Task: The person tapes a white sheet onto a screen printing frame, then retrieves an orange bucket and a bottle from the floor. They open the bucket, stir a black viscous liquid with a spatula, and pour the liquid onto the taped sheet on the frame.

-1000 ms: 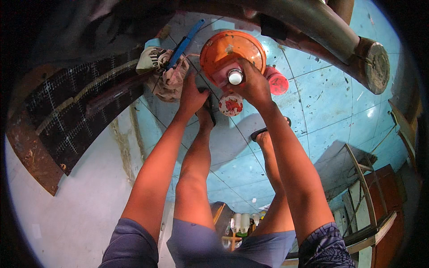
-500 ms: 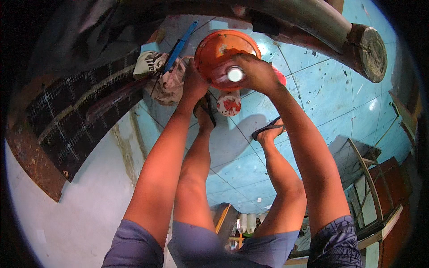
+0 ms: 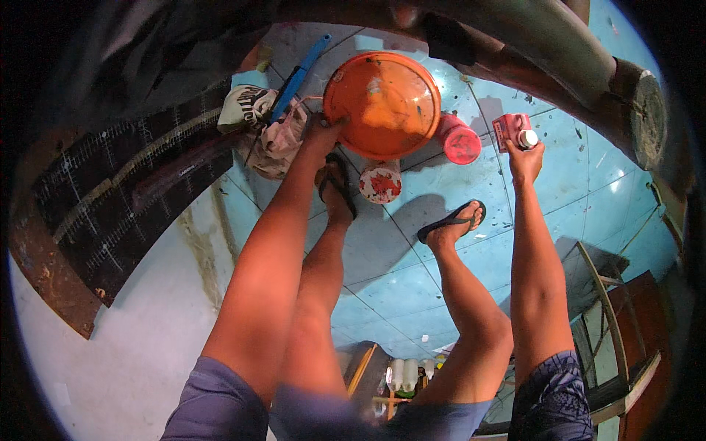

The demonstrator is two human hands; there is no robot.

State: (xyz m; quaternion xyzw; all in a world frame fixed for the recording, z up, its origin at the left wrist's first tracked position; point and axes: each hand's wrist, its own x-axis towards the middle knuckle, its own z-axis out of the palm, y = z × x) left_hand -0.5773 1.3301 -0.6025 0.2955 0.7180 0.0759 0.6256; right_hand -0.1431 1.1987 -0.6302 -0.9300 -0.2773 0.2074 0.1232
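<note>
Below me spread a floor of glossy light-blue tiles [image 3: 551,195], ruled by thin dark joints and speckled with small dark flecks. Light glared white off the tiles at the far side, and a soft grey shadow [image 3: 404,220] lay across the middle. On my left I had a dark panel patterned with pale cross-shaped marks [image 3: 121,187], ending in a worn brown wooden strip [image 3: 62,290], and beside it a smooth off-white surface [image 3: 147,345]. Ahead on my right lay a thick round wooden beam with a pale cut end [image 3: 651,121]. Nearer me, a slim wooden frame [image 3: 604,312] stood against a reddish-brown board [image 3: 638,323].
</note>
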